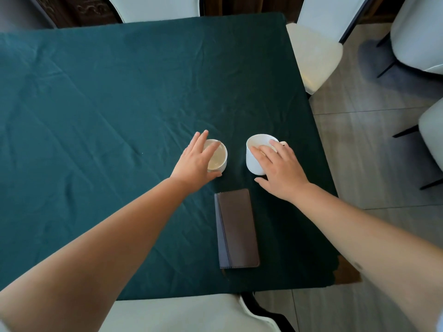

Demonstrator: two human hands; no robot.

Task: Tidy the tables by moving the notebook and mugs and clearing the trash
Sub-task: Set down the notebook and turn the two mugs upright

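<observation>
Two white mugs stand upright on the dark green tablecloth (107, 104), near its right side. My left hand (195, 161) covers the left mug (219, 156), fingers spread over its rim and thumb against its near wall. My right hand (279, 168) lies on the right mug (254, 161), with fingers over and inside the rim and the thumb low beside its base. The right mug's handle pokes out past my fingers. A closed brown notebook (238, 227) lies flat just in front of the mugs, between my forearms. No trash is in view.
White chairs surround the table: one at the near edge (182, 315), one at the far edge (155, 7), one at the right (314, 56). More chairs (417, 32) stand on the grey tiled floor (359, 144) to the right.
</observation>
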